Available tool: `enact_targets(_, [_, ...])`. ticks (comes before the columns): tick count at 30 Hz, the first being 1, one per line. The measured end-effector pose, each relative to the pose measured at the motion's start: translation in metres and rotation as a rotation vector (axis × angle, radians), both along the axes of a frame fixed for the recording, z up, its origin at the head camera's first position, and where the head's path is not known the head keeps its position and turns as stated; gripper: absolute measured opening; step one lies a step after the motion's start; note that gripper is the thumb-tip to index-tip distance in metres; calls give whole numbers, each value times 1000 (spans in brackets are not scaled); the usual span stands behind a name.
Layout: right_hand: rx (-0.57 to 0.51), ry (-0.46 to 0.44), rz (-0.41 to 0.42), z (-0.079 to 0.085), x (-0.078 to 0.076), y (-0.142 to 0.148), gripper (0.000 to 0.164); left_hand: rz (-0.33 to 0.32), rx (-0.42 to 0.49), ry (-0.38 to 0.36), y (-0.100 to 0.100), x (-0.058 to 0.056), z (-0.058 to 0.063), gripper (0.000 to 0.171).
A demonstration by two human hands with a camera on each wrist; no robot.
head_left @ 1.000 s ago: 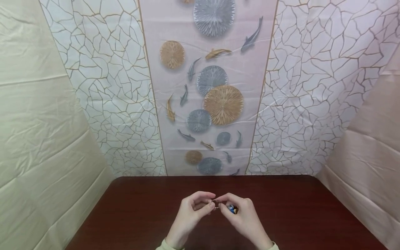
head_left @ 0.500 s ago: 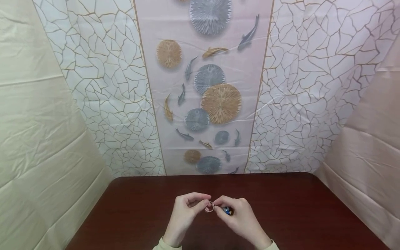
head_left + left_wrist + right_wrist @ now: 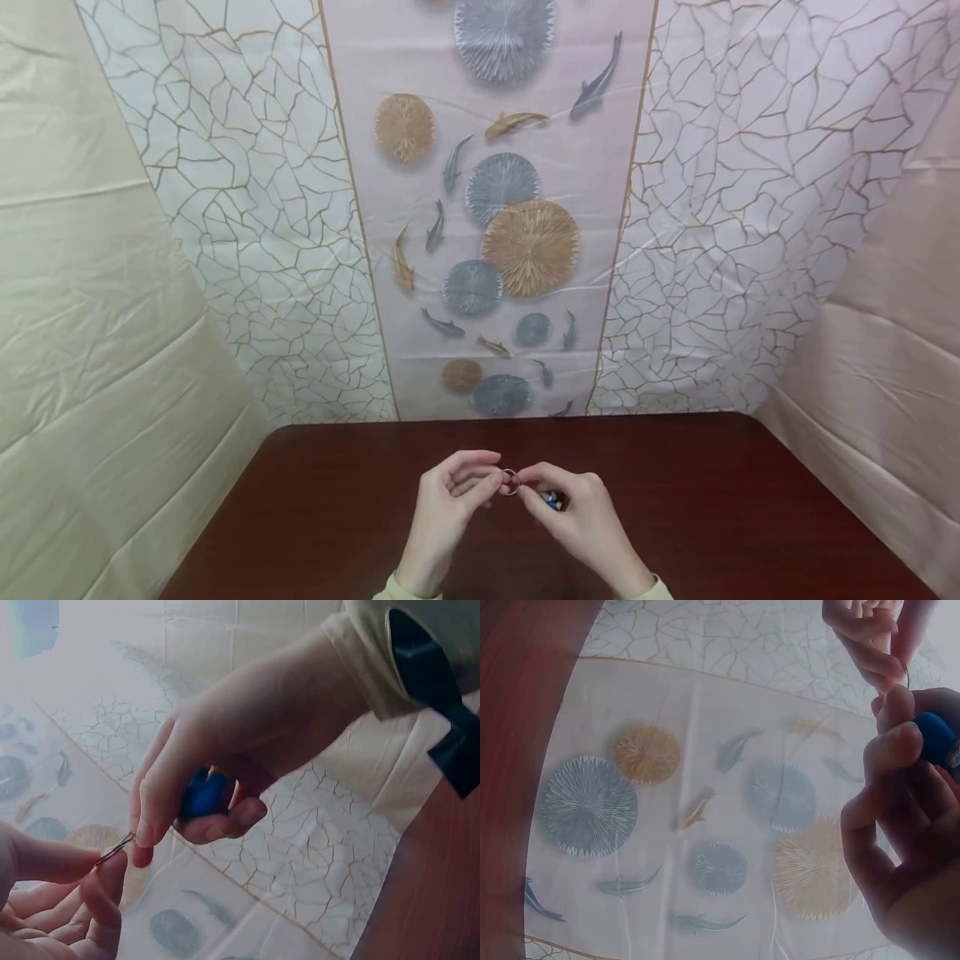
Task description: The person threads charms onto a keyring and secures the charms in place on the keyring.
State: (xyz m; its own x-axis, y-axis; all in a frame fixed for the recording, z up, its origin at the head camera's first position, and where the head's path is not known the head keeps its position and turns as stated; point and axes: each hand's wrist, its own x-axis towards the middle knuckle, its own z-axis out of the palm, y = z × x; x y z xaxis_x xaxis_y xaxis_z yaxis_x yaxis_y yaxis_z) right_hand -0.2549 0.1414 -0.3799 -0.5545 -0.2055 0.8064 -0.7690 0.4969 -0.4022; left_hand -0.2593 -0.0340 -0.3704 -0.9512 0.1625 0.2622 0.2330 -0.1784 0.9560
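Observation:
Above the table my left hand (image 3: 442, 512) pinches a thin metal key ring (image 3: 112, 851) between thumb and forefinger. Two close parallel wires show along its edge in the left wrist view. On the ring's other side, the thumb and forefinger of my right hand (image 3: 585, 510) meet the rim. Tucked in the curled fingers of that same hand is a small blue trinket (image 3: 204, 796) with some other colours on it. Most of the trinket is covered by fingers, so its shape is unclear, and whether it joins the ring cannot be seen.
A dark red-brown table (image 3: 337, 475) lies under both hands. Behind it hangs a patterned cloth (image 3: 525, 250) with fish and round shapes. Plain beige drapes (image 3: 97, 333) close off the sides. A dark strap (image 3: 427, 667) circles the right sleeve.
The ring has turned between the fingers and shows rounder than a second ago. Both hands shifted left, then slightly up and right, still on the ring.

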Motion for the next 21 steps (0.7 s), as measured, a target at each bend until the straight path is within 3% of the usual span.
enact_targets(3, [55, -18, 2, 0, 0, -1, 24, 2, -33, -1, -2, -3, -1, 28])
enact_targets(7, [107, -19, 14, -1, 1, -1, 24, -51, -86, 15, -6, -7, -3, 25])
enact_targets(13, [74, 11, -11, -1, 0, 0, 27, -131, -96, -2, -8, -7, -2, 33])
enact_targets(21, [44, -5, -40, -1, -1, 2, 27, -86, -111, 8, -8, -4, -1, 30])
